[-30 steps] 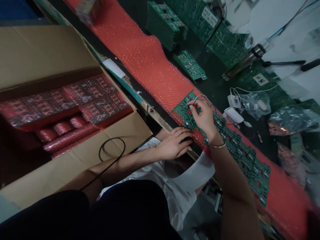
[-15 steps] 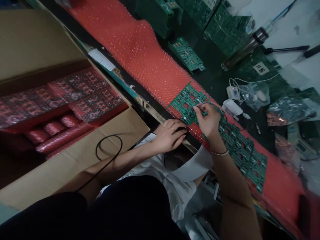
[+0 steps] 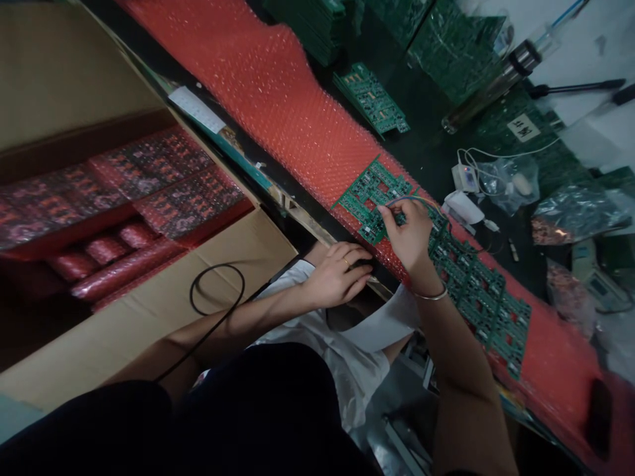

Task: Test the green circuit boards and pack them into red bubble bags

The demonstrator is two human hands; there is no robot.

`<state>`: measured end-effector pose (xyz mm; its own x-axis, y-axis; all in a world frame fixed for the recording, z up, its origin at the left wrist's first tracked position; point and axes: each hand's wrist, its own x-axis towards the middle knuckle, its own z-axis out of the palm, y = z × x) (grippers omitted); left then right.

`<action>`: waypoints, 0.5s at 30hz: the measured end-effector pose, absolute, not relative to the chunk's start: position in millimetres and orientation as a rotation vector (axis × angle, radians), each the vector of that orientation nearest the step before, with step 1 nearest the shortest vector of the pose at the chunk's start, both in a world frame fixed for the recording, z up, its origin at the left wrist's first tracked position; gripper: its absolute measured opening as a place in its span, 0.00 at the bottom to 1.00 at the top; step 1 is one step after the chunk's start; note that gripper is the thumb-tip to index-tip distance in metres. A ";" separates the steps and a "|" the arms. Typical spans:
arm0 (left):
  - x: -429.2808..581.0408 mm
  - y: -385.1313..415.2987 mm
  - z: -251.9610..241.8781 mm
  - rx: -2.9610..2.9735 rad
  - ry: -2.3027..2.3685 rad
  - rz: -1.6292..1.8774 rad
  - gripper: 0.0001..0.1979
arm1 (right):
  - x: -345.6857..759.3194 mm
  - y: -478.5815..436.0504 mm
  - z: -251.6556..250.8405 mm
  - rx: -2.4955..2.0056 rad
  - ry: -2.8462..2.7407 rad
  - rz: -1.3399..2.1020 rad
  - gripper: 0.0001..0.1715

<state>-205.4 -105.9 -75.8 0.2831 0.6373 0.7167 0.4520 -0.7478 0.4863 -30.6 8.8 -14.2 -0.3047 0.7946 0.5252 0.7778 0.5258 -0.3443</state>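
Note:
My right hand (image 3: 409, 231) is over the near green circuit board panel (image 3: 370, 192), thumb and fingers pinched on a bundle of thin coloured wires (image 3: 421, 200). The end of the wires is hidden by the fingers. My left hand (image 3: 342, 272) rests at the table's front edge, just below that panel, fingers loosely apart and holding nothing. More joined circuit boards (image 3: 476, 287) run to the right, partly behind my right wrist. All of these boards lie on a long strip of red bubble wrap (image 3: 282, 112).
An open cardboard box (image 3: 218, 264) at the left holds boards wrapped in red bubble wrap (image 3: 183, 192). Beyond the strip are a small board stack (image 3: 372, 99), a taller stack (image 3: 317, 30), a metal tube tool (image 3: 491, 86) and plastic bags (image 3: 575, 215). A phone-like dark object (image 3: 599, 416) lies far right.
My right hand has shifted slightly left over the panel, still pinching the wires. The left hand stays at the table edge. The view has moved a little.

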 end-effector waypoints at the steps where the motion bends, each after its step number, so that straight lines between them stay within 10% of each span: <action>1: -203.8 -106.6 -75.8 2.355 1.006 1.458 0.08 | -30.2 9.4 -14.2 -1.271 -2.107 0.043 0.24; 15: -160.2 -109.4 -69.4 2.347 0.884 1.172 0.12 | -28.3 20.9 -20.4 -1.301 -2.083 0.290 0.25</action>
<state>-160.2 -109.4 -69.4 0.4571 0.6771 0.5767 0.3685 -0.7343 0.5701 -28.3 20.9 -20.4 -0.2907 0.8634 0.4123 0.7181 0.4817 -0.5023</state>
